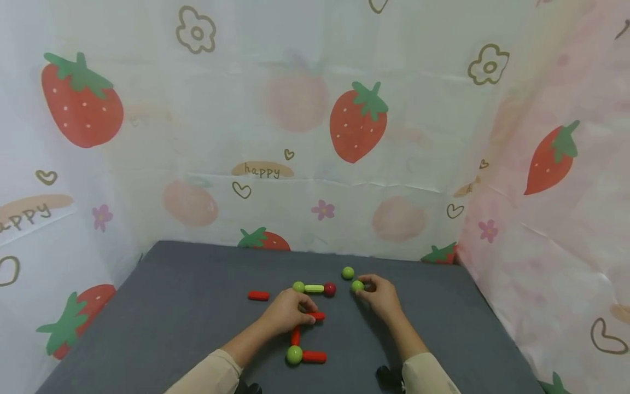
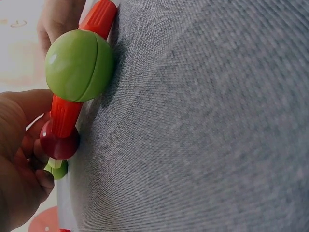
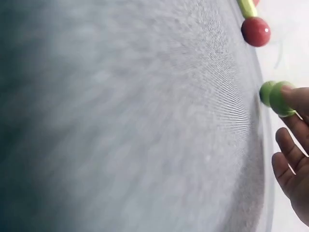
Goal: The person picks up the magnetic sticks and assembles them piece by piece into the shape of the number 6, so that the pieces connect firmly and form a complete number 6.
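My left hand (image 1: 289, 313) pinches a short red rod (image 1: 319, 316), its fingers over the rod's left end. Beneath that hand, a dark red ball (image 2: 60, 141) links to an upright red rod (image 1: 295, 336), which ends in a green ball (image 1: 294, 354). Another red rod (image 1: 314, 357) sticks out to the right from that ball. Farther back, a green ball (image 1: 298, 287), a light-green rod (image 1: 314, 288) and a dark red ball (image 1: 330, 289) stand joined in a row. My right hand (image 1: 384, 297) holds a loose green ball (image 1: 357, 286) between thumb and finger.
One more green ball (image 1: 348, 272) lies just behind the right hand. A single red rod (image 1: 258, 295) rests to the left of the joined pieces. The grey tabletop (image 1: 197, 306) is bordered by a patterned curtain (image 1: 418, 137) at the back and sides.
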The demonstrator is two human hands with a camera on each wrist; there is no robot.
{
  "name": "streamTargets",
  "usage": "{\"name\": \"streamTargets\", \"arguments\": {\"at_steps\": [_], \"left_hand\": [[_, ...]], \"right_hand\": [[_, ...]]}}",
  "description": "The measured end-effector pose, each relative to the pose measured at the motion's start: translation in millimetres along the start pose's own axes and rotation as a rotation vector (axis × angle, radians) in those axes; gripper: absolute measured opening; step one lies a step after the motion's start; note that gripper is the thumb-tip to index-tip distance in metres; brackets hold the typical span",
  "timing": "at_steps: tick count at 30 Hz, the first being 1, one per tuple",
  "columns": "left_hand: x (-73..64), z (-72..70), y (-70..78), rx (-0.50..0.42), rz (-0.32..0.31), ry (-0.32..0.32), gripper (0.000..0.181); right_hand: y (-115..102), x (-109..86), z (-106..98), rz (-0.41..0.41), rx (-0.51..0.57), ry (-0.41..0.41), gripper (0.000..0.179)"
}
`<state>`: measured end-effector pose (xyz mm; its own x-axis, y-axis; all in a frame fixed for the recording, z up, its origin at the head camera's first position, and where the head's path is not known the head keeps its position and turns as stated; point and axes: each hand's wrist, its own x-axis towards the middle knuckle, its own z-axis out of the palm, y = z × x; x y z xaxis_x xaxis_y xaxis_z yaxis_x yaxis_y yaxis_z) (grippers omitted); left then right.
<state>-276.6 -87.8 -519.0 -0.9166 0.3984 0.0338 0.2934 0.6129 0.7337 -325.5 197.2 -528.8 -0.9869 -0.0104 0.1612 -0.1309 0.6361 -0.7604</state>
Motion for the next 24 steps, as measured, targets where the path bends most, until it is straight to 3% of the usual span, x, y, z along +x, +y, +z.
{"name": "streamTargets", "arguments": {"at_steps": [6,13,24], "left_hand": [[0.3,-2.3,-0.1,-0.002,0.014,0.014,0.015],[1.6,-6.2,-1.8,0.024,0.03,0.014,0.015],[3.6,3.8,-3.2,0.023,0.039,0.013,0.015]], "right_hand": [[-10,-11.9,-5,-0.044,-0.007,-0.023,0.035],[-21,-22.5,-4,-0.079,0.011,-0.118,0.03],[-27,-41.1,1,-0.103,0.046,-0.247,0.029]]}}
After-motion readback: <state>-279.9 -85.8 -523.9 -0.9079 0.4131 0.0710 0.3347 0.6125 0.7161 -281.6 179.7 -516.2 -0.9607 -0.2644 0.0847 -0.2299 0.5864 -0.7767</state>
